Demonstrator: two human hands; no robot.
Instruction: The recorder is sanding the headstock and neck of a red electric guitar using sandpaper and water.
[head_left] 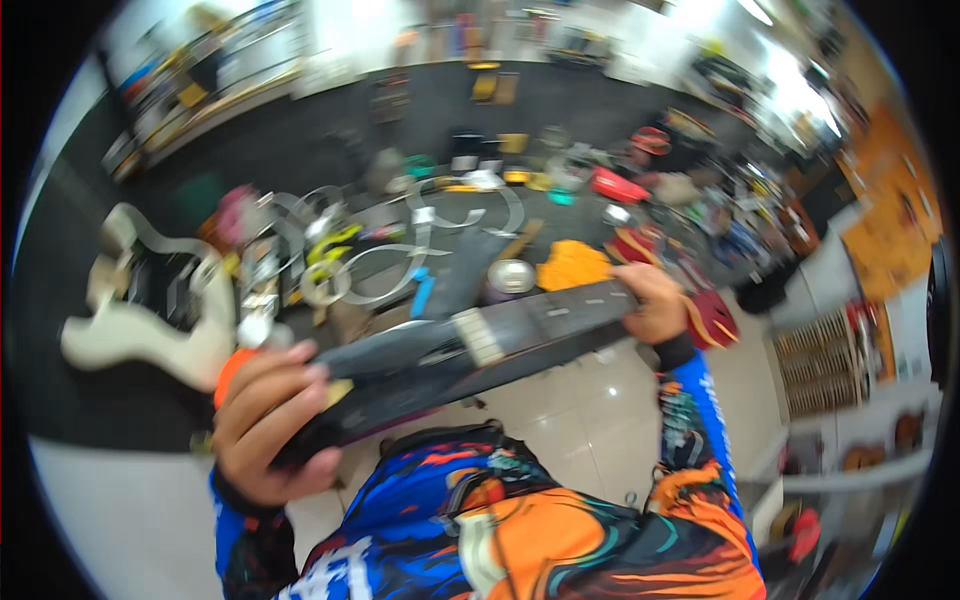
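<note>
Along the near edge of a cluttered dark workbench [110, 412], a person is holding a long black bar [450, 366] crosswise before the body, its right end sitting higher in the view than its left. A pale band [478, 337] is crossing it near the middle. The left hand [262, 425] is gripping the left end, its fingers lying over the upper face and its thumb showing at the near side. The right hand [655, 303] is closing around the right end. Whether the bar is touching the bench is impossible to tell.

Just beyond the bar, a round tin [511, 278] is standing next to a crumpled orange cloth [573, 266], while a blue strip [422, 292] is lying further left near some pale curling strips [372, 297]. A large cream curved cutout [150, 338] is resting on the bench's left part, and an orange object [232, 372] is showing behind the left hand. Below the bar, the glossy tiled floor [590, 410] is reflecting light. Blur is softening many smaller items.
</note>
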